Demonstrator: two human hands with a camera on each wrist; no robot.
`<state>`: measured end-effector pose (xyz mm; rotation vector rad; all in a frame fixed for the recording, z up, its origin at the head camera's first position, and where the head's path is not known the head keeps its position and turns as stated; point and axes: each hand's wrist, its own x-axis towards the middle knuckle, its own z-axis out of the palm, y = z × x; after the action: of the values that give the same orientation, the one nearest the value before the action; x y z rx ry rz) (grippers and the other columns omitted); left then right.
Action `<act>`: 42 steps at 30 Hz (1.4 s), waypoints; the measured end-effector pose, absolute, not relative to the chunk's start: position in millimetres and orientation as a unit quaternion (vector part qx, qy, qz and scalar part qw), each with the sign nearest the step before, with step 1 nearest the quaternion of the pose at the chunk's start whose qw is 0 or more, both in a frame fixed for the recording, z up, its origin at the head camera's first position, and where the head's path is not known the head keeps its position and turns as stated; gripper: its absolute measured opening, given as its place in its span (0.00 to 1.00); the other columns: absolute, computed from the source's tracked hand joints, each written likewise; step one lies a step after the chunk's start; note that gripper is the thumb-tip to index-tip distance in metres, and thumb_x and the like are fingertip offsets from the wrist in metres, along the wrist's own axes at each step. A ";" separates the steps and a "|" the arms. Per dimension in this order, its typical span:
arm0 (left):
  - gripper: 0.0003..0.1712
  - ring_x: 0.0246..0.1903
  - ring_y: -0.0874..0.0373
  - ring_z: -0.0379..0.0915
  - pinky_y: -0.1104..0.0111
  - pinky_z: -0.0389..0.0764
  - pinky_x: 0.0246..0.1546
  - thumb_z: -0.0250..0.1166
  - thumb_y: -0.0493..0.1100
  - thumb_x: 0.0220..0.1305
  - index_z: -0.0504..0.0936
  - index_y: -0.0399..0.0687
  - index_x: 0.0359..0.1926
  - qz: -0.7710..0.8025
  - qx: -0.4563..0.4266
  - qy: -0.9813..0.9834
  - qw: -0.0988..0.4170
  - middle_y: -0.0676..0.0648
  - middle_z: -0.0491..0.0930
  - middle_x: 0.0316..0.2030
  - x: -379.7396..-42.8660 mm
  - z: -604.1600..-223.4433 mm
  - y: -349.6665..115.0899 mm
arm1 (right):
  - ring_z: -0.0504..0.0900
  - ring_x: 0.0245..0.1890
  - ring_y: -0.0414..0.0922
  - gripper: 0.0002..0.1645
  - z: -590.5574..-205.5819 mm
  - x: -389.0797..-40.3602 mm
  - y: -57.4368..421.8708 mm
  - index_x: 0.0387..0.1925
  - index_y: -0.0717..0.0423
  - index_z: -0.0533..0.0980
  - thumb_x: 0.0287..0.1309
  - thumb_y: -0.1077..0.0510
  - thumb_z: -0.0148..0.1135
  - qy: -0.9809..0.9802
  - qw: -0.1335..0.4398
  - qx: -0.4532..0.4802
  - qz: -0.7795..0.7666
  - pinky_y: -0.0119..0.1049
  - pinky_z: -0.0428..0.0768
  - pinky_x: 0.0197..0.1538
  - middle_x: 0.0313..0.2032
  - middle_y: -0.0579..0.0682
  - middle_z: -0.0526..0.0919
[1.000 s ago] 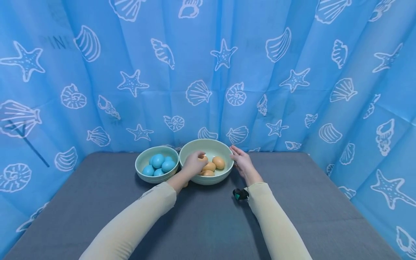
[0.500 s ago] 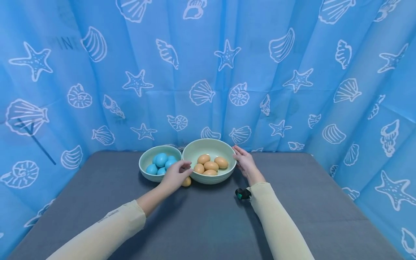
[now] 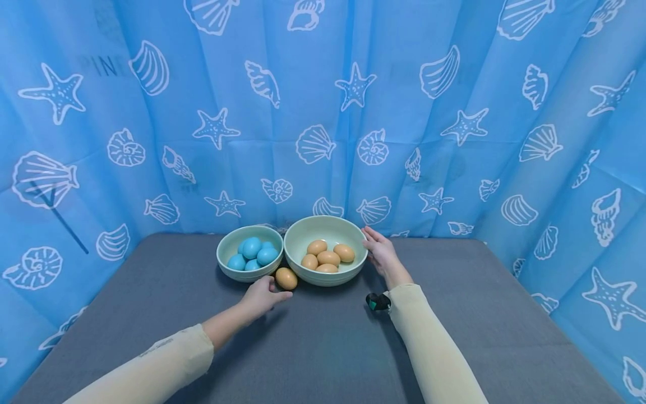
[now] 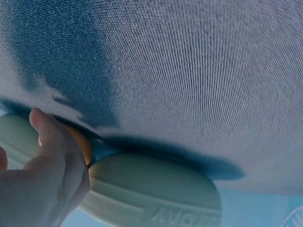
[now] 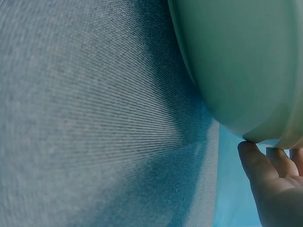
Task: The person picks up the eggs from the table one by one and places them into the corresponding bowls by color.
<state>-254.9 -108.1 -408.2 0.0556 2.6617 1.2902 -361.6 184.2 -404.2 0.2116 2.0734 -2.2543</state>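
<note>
In the head view, a brown egg point(image 3: 286, 278) lies on the table in front of the gap between two pale green bowls. My left hand point(image 3: 259, 297) is right beside it, thumb and fingers spread apart at its near left side. The left wrist view shows the egg point(image 4: 79, 144) partly hidden behind the left hand point(image 4: 52, 172). Several brown eggs point(image 3: 328, 258) sit in the larger bowl point(image 3: 323, 279). At that bowl's right side, my right hand point(image 3: 383, 256) touches the outer wall with extended fingers; its fingertips point(image 5: 249, 146) show against the bowl in the right wrist view.
The smaller bowl point(image 3: 237, 276), holding several blue eggs point(image 3: 252, 248), stands left of the larger one, nearly rim to rim. Both are near the back edge of the grey cloth-covered table point(image 3: 323, 348). A blue seashell-print curtain point(image 3: 323, 112) hangs behind.
My left hand has moved from inside the larger bowl, leaving a brown egg there, left and down to beside the egg on the table. The right hand stays at the bowl.
</note>
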 end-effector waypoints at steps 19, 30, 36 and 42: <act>0.42 0.32 0.54 0.77 0.67 0.82 0.29 0.58 0.55 0.71 0.52 0.32 0.71 0.572 -0.121 0.781 0.221 0.34 0.73 0.53 -279.0 -414.5 -100.1 | 0.59 0.71 0.49 0.33 -406.4 -361.7 185.8 0.75 0.52 0.54 0.73 0.65 0.46 0.675 0.039 0.076 -0.733 0.47 0.64 0.69 0.73 0.50 0.56; 0.41 0.20 0.58 0.78 0.71 0.80 0.21 0.57 0.51 0.72 0.50 0.32 0.72 0.569 -0.153 0.783 0.197 0.32 0.74 0.54 -280.1 -413.4 -90.9 | 0.58 0.71 0.50 0.33 -405.3 -361.1 186.3 0.75 0.53 0.54 0.73 0.64 0.46 0.676 0.037 0.076 -0.732 0.48 0.64 0.69 0.73 0.50 0.56; 0.40 0.19 0.58 0.79 0.68 0.80 0.23 0.55 0.52 0.73 0.50 0.31 0.72 0.557 -0.148 0.797 0.180 0.30 0.74 0.54 -280.2 -415.7 -87.9 | 0.59 0.71 0.50 0.33 -405.2 -359.7 186.5 0.75 0.53 0.54 0.73 0.64 0.46 0.674 0.037 0.076 -0.734 0.48 0.65 0.68 0.73 0.50 0.56; 0.39 0.20 0.56 0.79 0.64 0.81 0.27 0.56 0.52 0.73 0.54 0.31 0.71 0.552 -0.146 0.802 0.179 0.32 0.75 0.50 -281.3 -415.0 -88.2 | 0.58 0.71 0.51 0.33 -404.7 -359.2 186.3 0.75 0.54 0.52 0.73 0.65 0.45 0.671 0.041 0.066 -0.738 0.49 0.63 0.69 0.74 0.51 0.54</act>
<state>-281.3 -88.2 -415.0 -0.4119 2.2662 1.5598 -359.2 186.3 -404.7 0.2009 2.0539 -2.2595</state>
